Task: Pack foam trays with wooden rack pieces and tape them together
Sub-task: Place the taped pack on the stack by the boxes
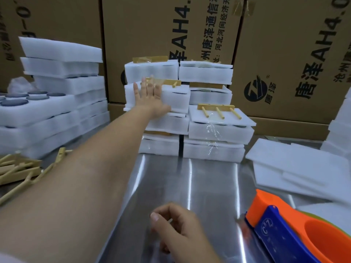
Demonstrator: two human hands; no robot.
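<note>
My left hand [150, 97] is stretched far forward, its fingers straight and flat against the front of a taped white foam tray pack [176, 99] in the left stack at the back of the metal table [190, 186]. A wooden rack piece [167, 82] lies on top of that pack under clear tape. Beside it, another rack piece with three pegs [218, 110] sits on a foam pack [220, 130] in the right stack. My right hand [178, 228] hovers low over the table near me, fingers loosely curled, holding nothing.
An orange and blue tape dispenser [296, 230] lies at the near right. Loose foam sheets [296, 168] are piled at the right, foam trays with dark discs [38, 103] are stacked at the left, and loose wooden rack pieces [20, 168] lie below them. Cardboard boxes [152, 35] wall the back.
</note>
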